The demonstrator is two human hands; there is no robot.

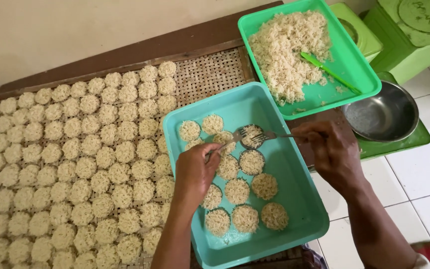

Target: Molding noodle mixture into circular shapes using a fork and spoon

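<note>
teal tray (294,199) (right half bare), left hand (195,172), fork (269,135)

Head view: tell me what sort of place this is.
Probably a home snack-making spot on a tiled floor: a woven tray of noodle rounds, a green tray of loose noodles, hands shaping with forks.

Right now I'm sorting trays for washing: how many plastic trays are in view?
2: a teal tray under both hands, holding noodle discs, and a green tray at upper right, holding loose noodles. More may sit out of frame.
</note>
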